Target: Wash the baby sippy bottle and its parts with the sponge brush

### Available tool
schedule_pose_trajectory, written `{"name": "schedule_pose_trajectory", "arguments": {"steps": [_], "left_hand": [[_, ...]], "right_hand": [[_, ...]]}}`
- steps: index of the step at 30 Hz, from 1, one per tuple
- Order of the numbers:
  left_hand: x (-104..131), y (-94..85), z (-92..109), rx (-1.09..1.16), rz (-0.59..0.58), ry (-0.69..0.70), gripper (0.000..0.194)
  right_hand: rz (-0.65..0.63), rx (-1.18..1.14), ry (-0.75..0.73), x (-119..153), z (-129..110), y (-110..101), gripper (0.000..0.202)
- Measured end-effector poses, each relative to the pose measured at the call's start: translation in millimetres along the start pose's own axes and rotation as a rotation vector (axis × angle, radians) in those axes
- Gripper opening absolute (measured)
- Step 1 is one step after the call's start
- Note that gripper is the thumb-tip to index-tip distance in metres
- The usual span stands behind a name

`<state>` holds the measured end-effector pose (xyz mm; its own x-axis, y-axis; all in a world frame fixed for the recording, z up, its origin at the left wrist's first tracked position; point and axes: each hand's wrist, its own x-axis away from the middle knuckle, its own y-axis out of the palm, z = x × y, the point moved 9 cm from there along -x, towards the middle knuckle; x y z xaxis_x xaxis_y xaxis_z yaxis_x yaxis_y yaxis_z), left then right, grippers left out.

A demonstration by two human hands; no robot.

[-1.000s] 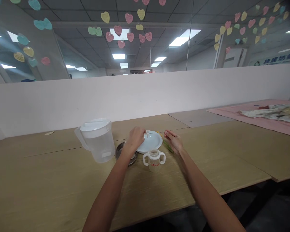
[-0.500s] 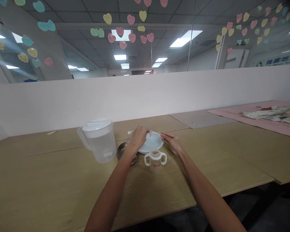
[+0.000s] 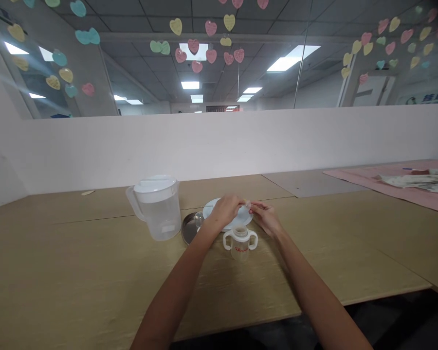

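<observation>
A two-handled baby cup (image 3: 240, 244) stands open on the wooden surface (image 3: 95, 287), nearest the person. Just beyond it the left hand (image 3: 226, 210) and right hand (image 3: 264, 218) meet over a white plate (image 3: 209, 210), fingertips pinching a small clear piece (image 3: 246, 205). A translucent pitcher (image 3: 157, 206) stands left.

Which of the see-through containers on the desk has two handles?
The small baby cup just below the hands, with a loop handle on each side and red lettering. The tall lidded pitcher to its left has only one.
</observation>
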<state>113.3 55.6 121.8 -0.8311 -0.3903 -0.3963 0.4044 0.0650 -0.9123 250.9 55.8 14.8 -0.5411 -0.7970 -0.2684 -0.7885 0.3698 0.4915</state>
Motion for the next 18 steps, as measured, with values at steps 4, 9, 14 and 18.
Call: {"name": "schedule_pose_trajectory", "arguments": {"steps": [4,9,14,18], "left_hand": [[-1.5,-11.4,-6.7,-0.009,0.037,-0.011,0.029],[-0.6,-20.7,-15.9,-0.005,0.042,-0.034,0.028],[-1.7,-18.5,-13.8,0.002,0.057,-0.01,0.028],[-5.2,-13.1,-12.1,0.009,0.05,-0.013,0.027]], "right_hand": [[0.103,-0.135,-0.071,-4.6,-9.4,-18.0,0.032],[0.223,-0.196,-0.143,-11.7,-13.3,-42.7,0.028],[0.291,-0.291,-0.164,-12.5,-12.0,-56.7,0.025],[0.32,-0.355,-0.165,-14.5,-10.4,-65.8,0.024]]}}
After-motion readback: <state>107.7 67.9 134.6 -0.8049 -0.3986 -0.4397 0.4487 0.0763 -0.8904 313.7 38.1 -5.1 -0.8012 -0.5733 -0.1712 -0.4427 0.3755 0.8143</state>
